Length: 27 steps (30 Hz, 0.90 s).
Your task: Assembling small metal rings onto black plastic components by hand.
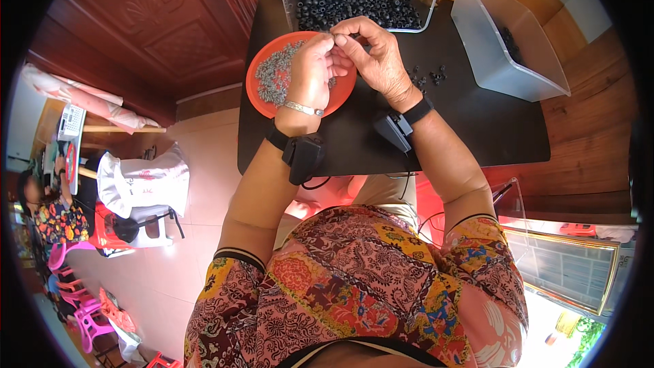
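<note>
Both my hands meet above the far right part of an orange-red plate [253,93]. My left hand [315,68] is turned palm inward, its fingers curled and its thumb and fingertip pinched near the other hand. My right hand [379,58] pinches from the right at the same spot. Whatever sits between the fingertips is too small and covered to make out. Small grey metal-looking pieces [274,76] lie heaped on the plate. Beyond it, a clear bin [434,7] holds many small black ring-like parts [347,0]. A few loose black parts [436,76] lie right of my right hand.
A translucent bin [501,71] with some black parts stands tilted-looking at the dark table's [477,136] right. Wooden panelling [599,116] borders it. Leftward are a red-brown door [150,20], a white sack [146,180], pink stools [88,320] and another person [58,218] by a table.
</note>
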Motion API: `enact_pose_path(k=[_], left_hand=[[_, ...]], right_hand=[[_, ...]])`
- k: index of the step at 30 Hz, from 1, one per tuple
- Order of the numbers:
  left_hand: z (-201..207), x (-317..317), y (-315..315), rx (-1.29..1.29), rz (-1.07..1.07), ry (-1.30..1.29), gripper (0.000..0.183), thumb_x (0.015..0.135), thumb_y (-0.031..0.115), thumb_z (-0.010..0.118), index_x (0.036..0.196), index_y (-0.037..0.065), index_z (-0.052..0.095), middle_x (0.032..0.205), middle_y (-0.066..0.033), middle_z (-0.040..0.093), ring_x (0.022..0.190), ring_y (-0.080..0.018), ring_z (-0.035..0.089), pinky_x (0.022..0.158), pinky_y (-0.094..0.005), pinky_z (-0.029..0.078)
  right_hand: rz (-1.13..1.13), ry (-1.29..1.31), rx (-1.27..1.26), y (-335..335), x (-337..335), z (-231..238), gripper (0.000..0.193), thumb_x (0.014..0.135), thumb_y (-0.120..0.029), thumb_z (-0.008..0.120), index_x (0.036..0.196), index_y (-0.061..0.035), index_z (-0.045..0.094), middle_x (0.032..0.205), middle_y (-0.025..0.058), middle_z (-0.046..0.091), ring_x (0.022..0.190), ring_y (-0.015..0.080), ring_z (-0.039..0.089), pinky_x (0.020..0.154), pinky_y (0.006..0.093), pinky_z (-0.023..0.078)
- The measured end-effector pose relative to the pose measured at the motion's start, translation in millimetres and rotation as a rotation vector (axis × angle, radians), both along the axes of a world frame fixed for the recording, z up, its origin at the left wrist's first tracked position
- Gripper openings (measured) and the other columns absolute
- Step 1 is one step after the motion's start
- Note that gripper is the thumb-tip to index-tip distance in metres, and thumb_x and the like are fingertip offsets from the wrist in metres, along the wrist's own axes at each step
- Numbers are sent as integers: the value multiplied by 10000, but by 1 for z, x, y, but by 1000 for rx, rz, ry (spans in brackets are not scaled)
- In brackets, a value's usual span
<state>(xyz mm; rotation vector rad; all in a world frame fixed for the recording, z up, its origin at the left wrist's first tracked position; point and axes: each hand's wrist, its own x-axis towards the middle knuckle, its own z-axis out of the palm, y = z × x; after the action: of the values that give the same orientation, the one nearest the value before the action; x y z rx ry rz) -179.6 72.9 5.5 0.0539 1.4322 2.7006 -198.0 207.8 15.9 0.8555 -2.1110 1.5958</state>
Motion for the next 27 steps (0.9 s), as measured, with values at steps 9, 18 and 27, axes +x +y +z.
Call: enact_pose_path(k=[9,18,27], left_hand=[[0,-5,-2,80,-30,-109,191,894,235,517,875,55,579,771,-62,618,675,-169,607,610,-285,481],[-18,-13,-11,29,64,61,162,896,224,563,979,86,582,905,-24,614,805,-126,597,673,-271,493],[-6,-10,-5,-40,-7,39,244,915,265,509,938,32,579,868,-66,617,761,-173,588,688,-282,459]], right_hand=[[-19,-122,-215,-2,4,6,109,900,-40,583,994,-5,624,910,35,644,822,94,604,745,235,506],[-149,211,251,-3,4,15,170,770,-150,625,874,-18,652,808,167,654,743,320,648,674,384,522],[-436,198,435,104,75,62,208,788,-129,675,970,-36,641,796,121,645,701,229,643,640,327,515]])
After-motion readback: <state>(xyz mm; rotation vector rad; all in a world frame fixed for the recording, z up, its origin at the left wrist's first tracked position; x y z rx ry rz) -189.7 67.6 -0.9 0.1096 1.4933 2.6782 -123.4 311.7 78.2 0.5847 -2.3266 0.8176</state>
